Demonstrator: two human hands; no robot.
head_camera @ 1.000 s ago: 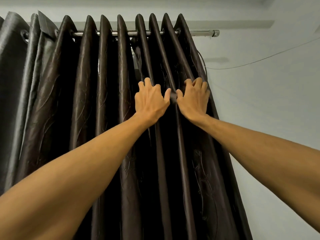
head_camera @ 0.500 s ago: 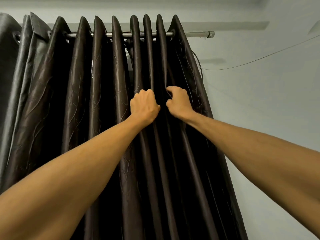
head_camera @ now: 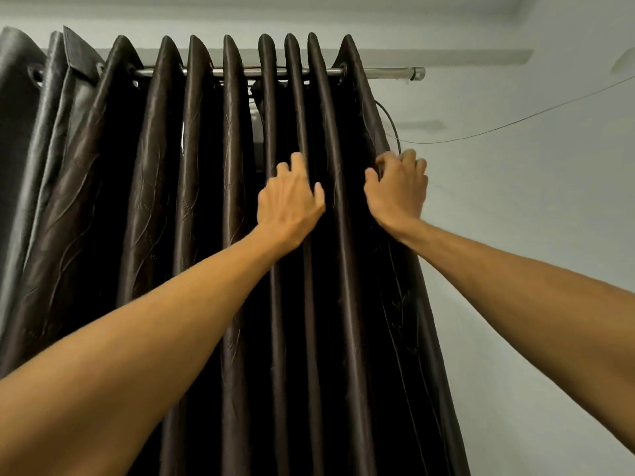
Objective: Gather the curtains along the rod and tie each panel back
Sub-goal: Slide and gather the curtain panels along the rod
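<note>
A dark brown eyelet curtain hangs in close pleats from a metal rod whose right end is bare. A greyer panel hangs at the far left. My left hand rests against the pleats right of centre, fingers spread between folds, thumb out, holding nothing firmly. My right hand is at the curtain's right edge, fingers curled around the outermost fold.
A thin wire runs from behind the curtain's right edge up across the pale wall to the right. A dark cable loops beside the right edge near my right hand. The ceiling is close above the rod.
Both hands were fists close together on the middle pleats. Now they have spread apart: the left has opened on the folds, the right has moved right to the curtain's outer edge.
</note>
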